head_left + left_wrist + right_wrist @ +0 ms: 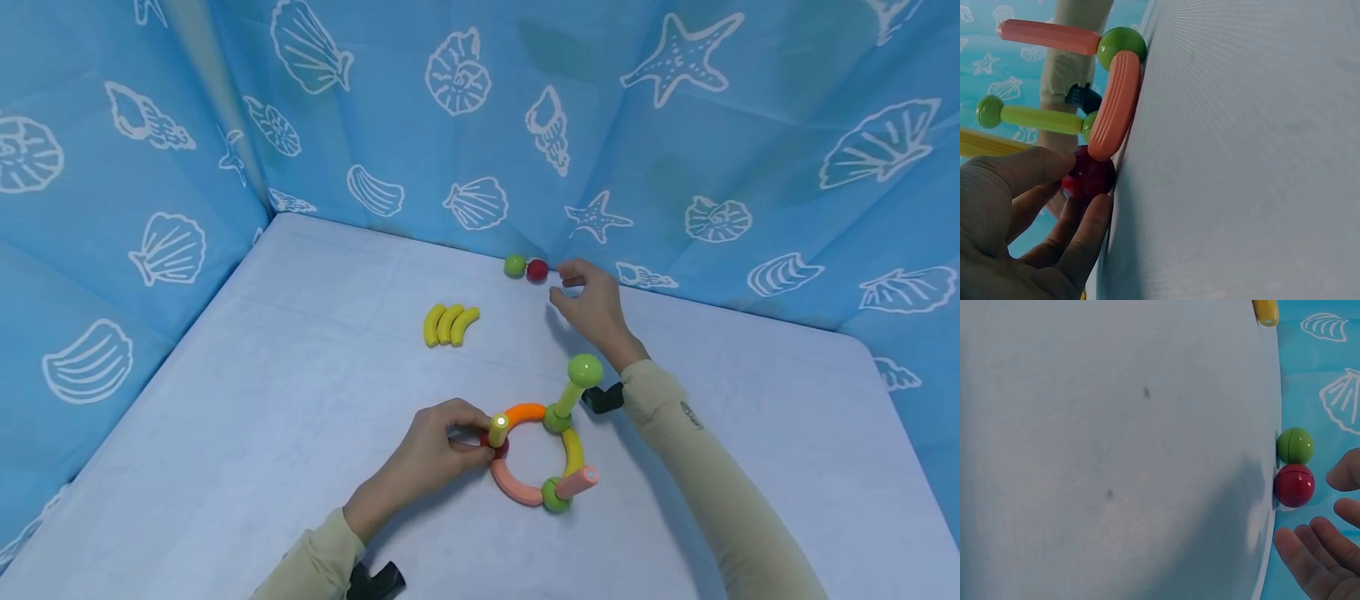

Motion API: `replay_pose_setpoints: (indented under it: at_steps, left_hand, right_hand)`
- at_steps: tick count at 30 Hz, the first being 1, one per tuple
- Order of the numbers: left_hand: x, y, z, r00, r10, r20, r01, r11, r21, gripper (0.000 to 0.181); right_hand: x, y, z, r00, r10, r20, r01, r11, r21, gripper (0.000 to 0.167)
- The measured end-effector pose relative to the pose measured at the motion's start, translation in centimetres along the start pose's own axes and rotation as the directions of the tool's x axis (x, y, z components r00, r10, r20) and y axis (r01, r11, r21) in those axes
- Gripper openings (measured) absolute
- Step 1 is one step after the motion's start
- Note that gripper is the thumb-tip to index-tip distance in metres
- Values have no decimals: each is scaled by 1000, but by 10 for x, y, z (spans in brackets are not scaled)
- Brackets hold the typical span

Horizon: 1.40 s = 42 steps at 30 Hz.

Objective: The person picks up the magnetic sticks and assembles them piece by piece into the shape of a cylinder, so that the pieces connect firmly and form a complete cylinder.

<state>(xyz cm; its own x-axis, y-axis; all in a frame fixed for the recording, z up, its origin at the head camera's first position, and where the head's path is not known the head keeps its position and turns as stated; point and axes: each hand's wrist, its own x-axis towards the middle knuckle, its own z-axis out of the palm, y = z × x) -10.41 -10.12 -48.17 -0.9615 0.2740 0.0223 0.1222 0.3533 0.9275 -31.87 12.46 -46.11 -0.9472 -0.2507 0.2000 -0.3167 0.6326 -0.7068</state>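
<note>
A ring of curved orange, yellow and pink pieces [516, 486] joined by balls lies on the table. My left hand [431, 446] holds its dark red ball [1088, 174] between thumb and fingers, at the ring's left side. Upright on that ball stands a yellow stick [498, 429]. A green stick [570, 400] topped with a green ball [585, 370] rises from the back ball, and a pink stick [577, 482] from the front one. Near the back edge, my right hand [595, 308] reaches with parted fingers beside a loose red ball [1294, 485], apart from it. A green ball [1295, 446] sits against the red one.
Three yellow curved pieces [450, 325] lie side by side on the white table [322, 333], left of the loose balls. A blue shell-patterned cloth [420, 142] hangs behind the table's back edge. Black wrist devices [603, 398] are on both arms.
</note>
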Motion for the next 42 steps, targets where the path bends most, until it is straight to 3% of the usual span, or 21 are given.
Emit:
replay_pose_setpoints:
  at_steps: [12,25,42]
  left_hand:
    - [1,-3,0,1000,4,6,-4,1000,-9,26]
    - [1,-2,0,1000,16,-3,-16,1000,-17,27]
    - [0,-2,-1,1000,30,10,-29,998,-53,26]
  right_hand:
    - [11,-2,10,1000,22,17,-22,999,-37,40]
    - [26,1,19,999,-32,-19,31,998,-48,43]
    - [40,-1,24,999,-43,22,45,991,-127,38]
